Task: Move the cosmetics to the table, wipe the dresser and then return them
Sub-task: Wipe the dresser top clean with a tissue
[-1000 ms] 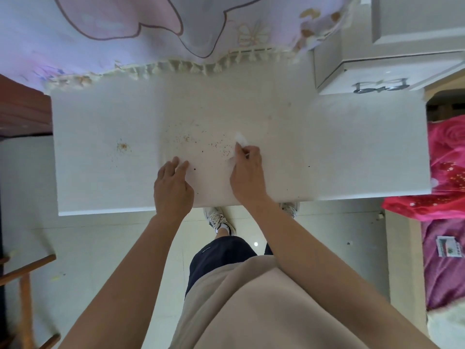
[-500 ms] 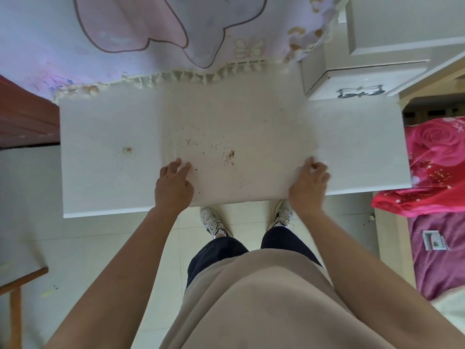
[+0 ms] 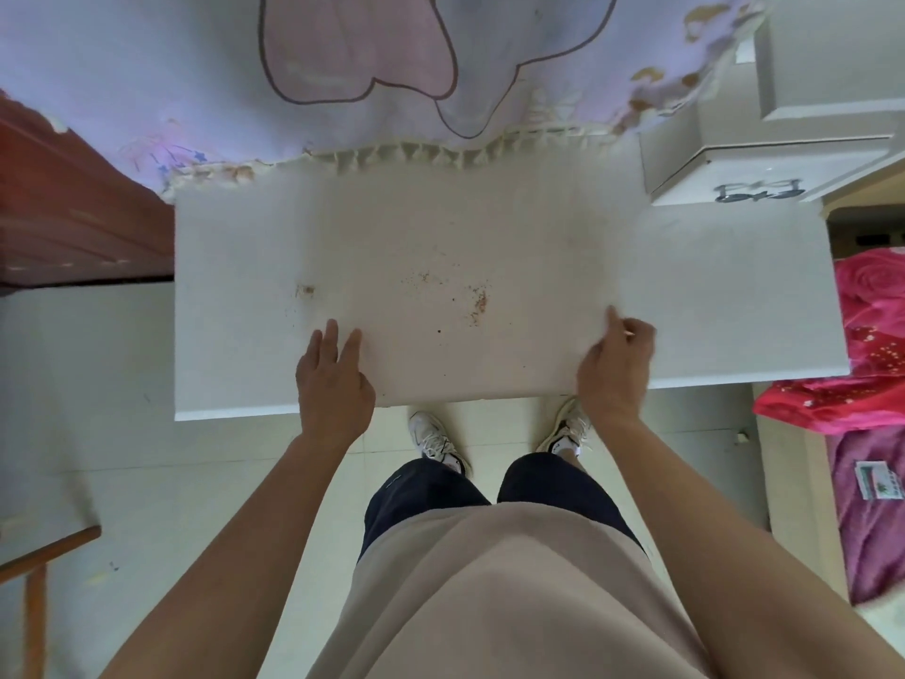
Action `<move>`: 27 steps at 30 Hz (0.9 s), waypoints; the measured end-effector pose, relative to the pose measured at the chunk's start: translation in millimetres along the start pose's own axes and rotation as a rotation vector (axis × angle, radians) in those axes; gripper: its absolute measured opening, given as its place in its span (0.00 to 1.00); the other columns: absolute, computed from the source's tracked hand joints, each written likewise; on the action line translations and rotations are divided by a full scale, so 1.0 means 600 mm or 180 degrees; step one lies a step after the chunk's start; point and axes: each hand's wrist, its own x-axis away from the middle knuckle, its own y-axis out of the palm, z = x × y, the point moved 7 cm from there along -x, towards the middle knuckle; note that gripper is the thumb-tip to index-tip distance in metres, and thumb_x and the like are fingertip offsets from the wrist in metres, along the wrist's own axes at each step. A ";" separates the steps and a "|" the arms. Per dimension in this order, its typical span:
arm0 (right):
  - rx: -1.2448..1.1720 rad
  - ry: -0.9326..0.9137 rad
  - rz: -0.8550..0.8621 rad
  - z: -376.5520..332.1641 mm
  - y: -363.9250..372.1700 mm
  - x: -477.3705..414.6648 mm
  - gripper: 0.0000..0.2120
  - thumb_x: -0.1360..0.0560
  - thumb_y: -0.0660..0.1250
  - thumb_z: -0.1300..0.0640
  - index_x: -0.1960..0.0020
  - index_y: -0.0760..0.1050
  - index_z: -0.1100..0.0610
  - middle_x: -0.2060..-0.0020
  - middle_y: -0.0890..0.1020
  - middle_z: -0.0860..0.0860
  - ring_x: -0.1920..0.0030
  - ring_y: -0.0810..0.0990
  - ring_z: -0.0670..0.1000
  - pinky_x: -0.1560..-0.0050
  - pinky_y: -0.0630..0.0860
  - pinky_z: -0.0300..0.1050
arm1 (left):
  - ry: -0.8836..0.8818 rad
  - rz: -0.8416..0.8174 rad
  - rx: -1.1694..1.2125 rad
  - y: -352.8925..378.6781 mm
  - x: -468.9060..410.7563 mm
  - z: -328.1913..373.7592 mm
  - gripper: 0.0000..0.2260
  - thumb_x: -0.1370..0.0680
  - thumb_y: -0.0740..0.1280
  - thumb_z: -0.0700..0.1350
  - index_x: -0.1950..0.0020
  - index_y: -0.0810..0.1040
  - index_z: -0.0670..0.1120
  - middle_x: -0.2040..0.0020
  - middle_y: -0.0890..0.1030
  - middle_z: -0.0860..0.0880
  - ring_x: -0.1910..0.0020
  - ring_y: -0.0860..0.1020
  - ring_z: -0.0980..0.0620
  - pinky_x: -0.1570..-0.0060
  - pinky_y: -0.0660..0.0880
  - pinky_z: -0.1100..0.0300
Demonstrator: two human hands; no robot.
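Note:
The white dresser top (image 3: 710,296) carries brown specks and smears (image 3: 477,301) near its middle and a small brown spot (image 3: 304,290) to the left. My left hand (image 3: 333,379) rests flat on the front part of the top, fingers straight. My right hand (image 3: 617,365) lies near the front edge, right of the specks, fingers curled over a white tissue that is almost wholly hidden. No cosmetics are in view.
A white drawer box with a metal bow handle (image 3: 756,191) stands at the back right. A lilac cartoon cloth (image 3: 196,80) hangs behind the dresser. Dark red wooden furniture (image 3: 73,213) is at left, pink bedding (image 3: 876,335) at right, a wooden chair (image 3: 34,575) lower left.
My right hand slid with the tissue from the middle of the top to the right along the front edge. The left hand stayed in place.

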 end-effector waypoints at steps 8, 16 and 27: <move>0.0085 -0.0301 -0.0716 -0.129 0.118 0.120 0.28 0.21 0.54 0.63 0.23 0.53 0.67 0.33 0.61 0.61 0.36 0.64 0.59 0.34 0.67 0.50 | 0.0185 -0.0279 -0.0022 0.003 -0.004 -0.039 0.25 0.23 0.60 0.36 0.26 0.69 0.48 0.22 0.61 0.47 0.24 0.59 0.44 0.34 0.66 0.41; -0.0985 -0.0432 -0.1528 -0.275 0.164 0.098 0.25 0.22 0.64 0.61 0.25 0.67 0.57 0.36 0.69 0.54 0.40 0.74 0.53 0.38 0.63 0.33 | 0.0289 -0.0511 -0.0029 -0.006 -0.013 -0.056 0.23 0.21 0.58 0.38 0.26 0.69 0.49 0.21 0.60 0.51 0.23 0.58 0.48 0.31 0.63 0.46; 0.0042 0.0872 -0.0023 -0.030 0.042 0.011 0.29 0.23 0.59 0.66 0.23 0.59 0.58 0.33 0.64 0.60 0.38 0.69 0.61 0.44 0.72 0.49 | 0.0197 -0.0579 -0.0304 0.003 -0.024 -0.049 0.21 0.21 0.58 0.41 0.28 0.71 0.49 0.22 0.62 0.51 0.23 0.59 0.49 0.40 0.74 0.46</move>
